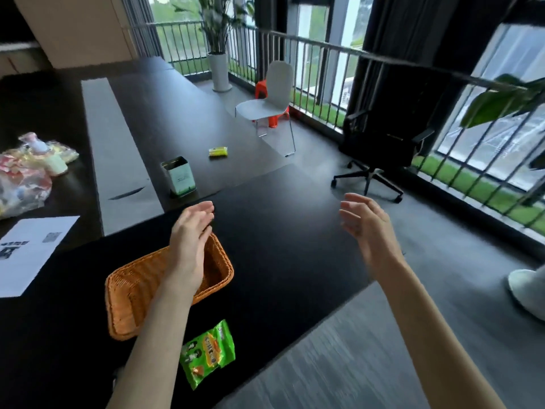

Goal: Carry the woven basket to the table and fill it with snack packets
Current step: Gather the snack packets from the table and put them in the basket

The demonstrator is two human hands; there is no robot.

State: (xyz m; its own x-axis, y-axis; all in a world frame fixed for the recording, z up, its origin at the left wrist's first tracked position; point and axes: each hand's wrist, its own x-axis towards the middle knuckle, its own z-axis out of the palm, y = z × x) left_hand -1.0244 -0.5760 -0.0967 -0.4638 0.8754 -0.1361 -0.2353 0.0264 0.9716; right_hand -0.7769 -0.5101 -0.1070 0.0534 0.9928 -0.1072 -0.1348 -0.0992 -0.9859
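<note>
An orange woven basket rests on the black table, and nothing shows inside it. My left hand hovers above its far right corner, fingers apart, holding nothing; my forearm hides part of the basket. My right hand is raised over the table's right edge, open and empty as well. A green snack packet lies flat on the table just in front of the basket. A small yellow packet lies farther away on the table.
A green-and-white tin stands beyond the basket. A plastic bag of colourful items and a white printed sheet lie at the left. A white chair and a black office chair stand on the floor by the railing.
</note>
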